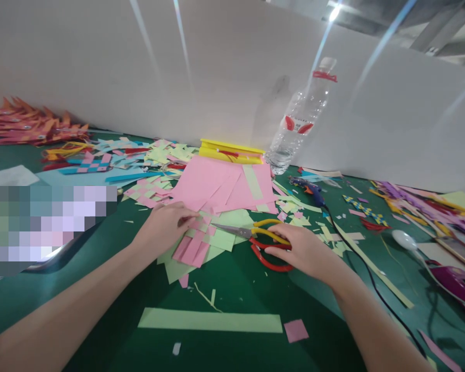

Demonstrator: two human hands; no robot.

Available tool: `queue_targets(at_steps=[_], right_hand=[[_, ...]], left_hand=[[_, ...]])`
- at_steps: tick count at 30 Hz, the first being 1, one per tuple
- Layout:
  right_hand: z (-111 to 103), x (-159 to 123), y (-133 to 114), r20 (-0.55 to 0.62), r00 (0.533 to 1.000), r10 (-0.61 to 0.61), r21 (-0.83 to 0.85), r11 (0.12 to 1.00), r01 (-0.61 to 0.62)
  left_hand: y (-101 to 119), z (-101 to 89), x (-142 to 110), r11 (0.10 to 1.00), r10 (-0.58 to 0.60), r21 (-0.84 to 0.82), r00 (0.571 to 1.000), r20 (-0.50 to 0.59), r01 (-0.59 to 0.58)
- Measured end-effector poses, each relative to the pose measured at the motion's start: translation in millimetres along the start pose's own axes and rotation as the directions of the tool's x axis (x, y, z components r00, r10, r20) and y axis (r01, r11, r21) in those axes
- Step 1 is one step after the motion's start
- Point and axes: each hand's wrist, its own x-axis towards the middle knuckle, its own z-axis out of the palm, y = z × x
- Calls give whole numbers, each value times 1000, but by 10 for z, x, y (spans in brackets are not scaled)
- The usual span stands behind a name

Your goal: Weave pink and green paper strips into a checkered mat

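Slightly left of centre, my left hand point(166, 225) pinches the upper left part of a pink and pale green woven paper piece point(196, 245). My right hand point(300, 245) grips a pair of scissors point(245, 232) with one yellow and one red handle loop. The blades point left, their tips at the woven piece near my left fingers. Under the woven piece lie pale green paper sheets point(232, 219). Just beyond are pink paper sheets point(217, 181) with cut strips on top. Closer to me lie a long pale green strip point(211, 320) and a small pink square point(296, 330).
A clear plastic bottle point(300, 121) stands by the white wall. To the right are a blue glue gun point(310, 188) with a black cable, a purple-handled tool point(455, 281) and a white spoon-shaped end point(405, 239). Paper scraps point(166, 152) and orange paper pieces point(34, 121) lie left.
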Motion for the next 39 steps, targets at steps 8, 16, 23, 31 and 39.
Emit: queue_targets(at_steps=[8, 16, 23, 31, 39], right_hand=[[-154, -12, 41, 138, 988, 73, 17, 997, -76], [-262, -49, 180, 181, 979, 93, -4, 996, -94], [-215, -50, 206, 7, 995, 95, -75, 993, -94], [-14, 9, 63, -14, 997, -78, -128, 989, 75], [-77, -12, 86, 81, 997, -17, -86, 996, 24]], left_hand=[[-13, 10, 7, 999, -44, 34, 999, 20, 43], [-31, 18, 9, 999, -33, 32, 999, 23, 32], [-18, 7, 5, 1000, -18, 4, 1000, 24, 18], [-22, 16, 15, 1000, -13, 1, 1000, 8, 13], [-35, 25, 10, 998, -50, 28, 998, 22, 49]])
